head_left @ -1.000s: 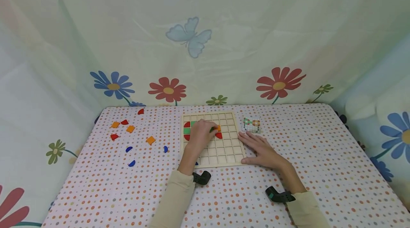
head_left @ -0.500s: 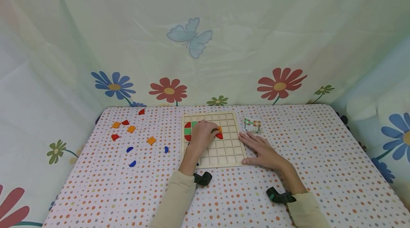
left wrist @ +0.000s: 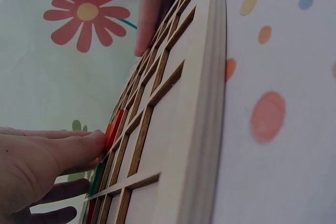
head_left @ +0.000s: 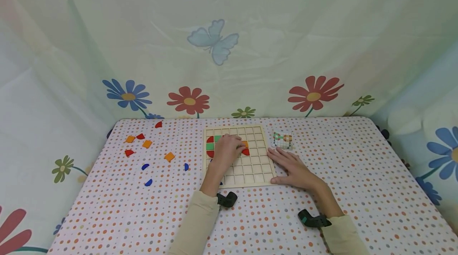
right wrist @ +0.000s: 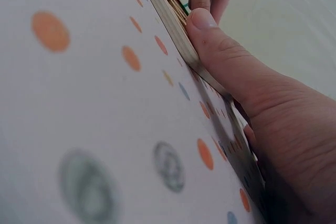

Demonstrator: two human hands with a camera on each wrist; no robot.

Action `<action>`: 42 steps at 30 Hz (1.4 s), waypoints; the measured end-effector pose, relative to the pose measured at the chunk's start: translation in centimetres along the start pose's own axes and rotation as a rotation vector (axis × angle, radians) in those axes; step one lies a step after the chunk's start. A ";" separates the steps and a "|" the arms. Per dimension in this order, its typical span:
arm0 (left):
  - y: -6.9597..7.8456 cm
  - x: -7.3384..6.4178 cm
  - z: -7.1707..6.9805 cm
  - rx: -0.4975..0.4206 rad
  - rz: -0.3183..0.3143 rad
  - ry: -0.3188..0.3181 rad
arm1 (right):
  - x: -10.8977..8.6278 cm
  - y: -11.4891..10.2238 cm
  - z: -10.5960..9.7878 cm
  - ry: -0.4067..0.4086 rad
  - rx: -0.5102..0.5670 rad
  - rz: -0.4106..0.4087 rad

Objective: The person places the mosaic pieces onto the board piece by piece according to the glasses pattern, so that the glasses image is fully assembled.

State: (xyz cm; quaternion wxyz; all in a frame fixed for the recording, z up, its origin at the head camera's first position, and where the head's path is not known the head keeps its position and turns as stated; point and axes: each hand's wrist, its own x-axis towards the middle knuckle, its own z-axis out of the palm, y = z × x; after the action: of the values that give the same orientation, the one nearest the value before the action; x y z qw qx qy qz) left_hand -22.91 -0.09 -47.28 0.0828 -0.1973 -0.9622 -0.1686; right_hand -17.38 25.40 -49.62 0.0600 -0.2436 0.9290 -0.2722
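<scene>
A light wooden grid board (head_left: 234, 185) lies on the spotted tablecloth. On its upper left cells sit red quarter-circle tiles (head_left: 210, 153) and green square tiles (head_left: 209, 146). My left hand (head_left: 225, 149) reaches over these, its fingertips touching down on the grid. Just right of them are an orange square (head_left: 245, 144) and a red quarter-circle (head_left: 245, 152). In the left wrist view the fingertips touch the red tile (left wrist: 113, 130), beside a green tile (left wrist: 95, 180). My right hand (head_left: 291, 168) rests against the board's right edge, fingers extended, thumb on the frame (right wrist: 181, 40).
Loose tiles lie left of the board: orange squares (head_left: 169, 156), red quarter-circles (head_left: 129, 152) and blue half-circles (head_left: 148, 182). A small patterned card (head_left: 282, 141) lies beyond my right fingers. A flowered curtain (head_left: 229, 48) hangs behind the table.
The green tile seen at my left fingertips a second ago is now hidden under them, with the fingers lower on the grid. My right hand has stayed at the board's edge.
</scene>
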 end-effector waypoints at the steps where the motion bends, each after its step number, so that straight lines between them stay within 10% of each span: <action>1: 0.1 0.0 0.0 0.006 0.000 0.005 | 0.0 0.0 0.0 -0.001 -0.001 0.000; 26: 1.9 0.0 0.7 0.014 0.121 0.045 | -0.4 0.2 -0.7 -0.013 -0.020 -0.005; 34: 3.1 -1.1 -1.6 -0.134 0.165 0.018 | -0.4 0.2 -0.6 -0.010 -0.010 -0.010; 42: -4.3 -5.5 -6.4 -0.262 -0.035 0.020 | -0.1 0.1 -0.3 -0.019 -0.007 -0.001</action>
State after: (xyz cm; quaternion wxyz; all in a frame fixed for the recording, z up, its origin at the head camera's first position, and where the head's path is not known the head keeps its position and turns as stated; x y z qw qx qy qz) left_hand -19.06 -8.06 -43.82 0.0629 -0.1880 -0.9344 -0.2960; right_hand -17.43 25.63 -49.37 0.0679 -0.2468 0.9293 -0.2664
